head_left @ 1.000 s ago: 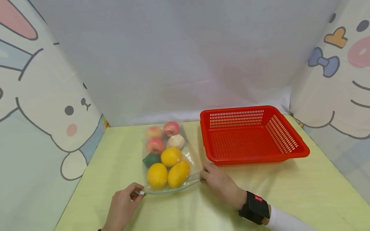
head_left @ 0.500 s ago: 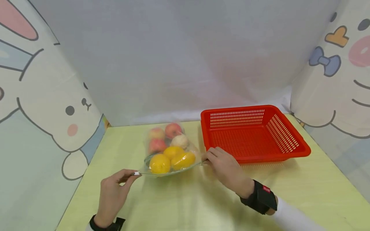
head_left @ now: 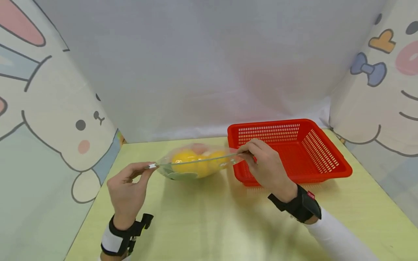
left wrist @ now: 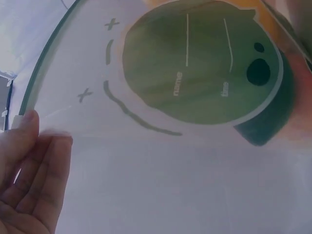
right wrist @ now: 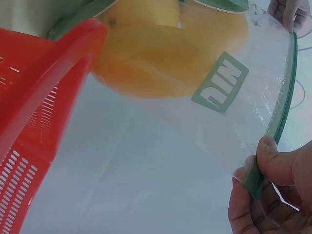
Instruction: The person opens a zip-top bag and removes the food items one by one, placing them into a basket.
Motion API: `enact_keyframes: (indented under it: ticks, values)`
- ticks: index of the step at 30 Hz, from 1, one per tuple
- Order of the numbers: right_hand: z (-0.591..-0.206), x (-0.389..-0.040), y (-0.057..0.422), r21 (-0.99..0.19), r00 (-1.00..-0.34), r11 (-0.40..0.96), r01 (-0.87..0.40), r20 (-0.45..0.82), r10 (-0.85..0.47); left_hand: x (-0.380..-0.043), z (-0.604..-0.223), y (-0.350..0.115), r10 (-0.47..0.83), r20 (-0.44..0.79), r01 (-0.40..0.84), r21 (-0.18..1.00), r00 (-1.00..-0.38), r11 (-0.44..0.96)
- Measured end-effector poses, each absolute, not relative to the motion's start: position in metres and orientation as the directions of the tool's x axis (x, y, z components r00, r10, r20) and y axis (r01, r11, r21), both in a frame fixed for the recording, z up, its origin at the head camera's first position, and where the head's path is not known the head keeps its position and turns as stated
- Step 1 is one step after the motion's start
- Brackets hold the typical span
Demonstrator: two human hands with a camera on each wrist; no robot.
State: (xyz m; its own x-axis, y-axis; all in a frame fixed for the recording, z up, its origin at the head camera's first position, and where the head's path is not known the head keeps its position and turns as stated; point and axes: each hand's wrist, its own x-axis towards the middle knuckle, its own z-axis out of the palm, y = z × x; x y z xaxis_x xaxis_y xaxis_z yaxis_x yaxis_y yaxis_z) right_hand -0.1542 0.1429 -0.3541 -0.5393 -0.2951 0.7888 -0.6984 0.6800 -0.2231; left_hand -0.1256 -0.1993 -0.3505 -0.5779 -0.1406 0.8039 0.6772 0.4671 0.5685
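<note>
1 bag edge [right wrist: 288, 102] (green), now higher

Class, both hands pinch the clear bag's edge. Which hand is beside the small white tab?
The left hand, which pinches the clear bag at the white tab; the right hand pinches the edge's other end, near the red basket.

Clear zip-top bag [head_left: 196, 163]: mouth lifted higher above table [head_left: 186, 224], apples [head_left: 199, 147] now mostly hidden. Left hand [head_left: 128, 188], right hand [head_left: 268, 170] both up; right now overlaps red basket [head_left: 318, 178].
</note>
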Motion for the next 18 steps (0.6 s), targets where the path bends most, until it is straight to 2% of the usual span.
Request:
enact_keyframes:
  ticks: [4, 11, 14, 18]
  values:
    - [-0.356, -0.154, 0.145, -0.254, -0.558, 0.675, -0.692, 0.782, -0.278, -0.128, -0.350, -0.194, -0.192, 0.774, 0.666, 0.621, -0.603, 0.412]
    - [-0.370, -0.149, 0.143, -0.345, -0.671, 0.694, -0.631, 0.692, -0.266, -0.128, -0.361, -0.190, -0.145, 0.740, 0.643, 0.650, -0.657, 0.405]
    - [-0.374, -0.143, 0.134, -0.324, -0.655, 0.683, -0.654, 0.694, -0.298, -0.127, -0.362, -0.188, -0.146, 0.730, 0.630, 0.659, -0.668, 0.411]
    - [-0.370, -0.132, 0.109, -0.255, -0.581, 0.635, -0.729, 0.721, -0.378, -0.126, -0.363, -0.187, -0.160, 0.716, 0.609, 0.672, -0.679, 0.422]
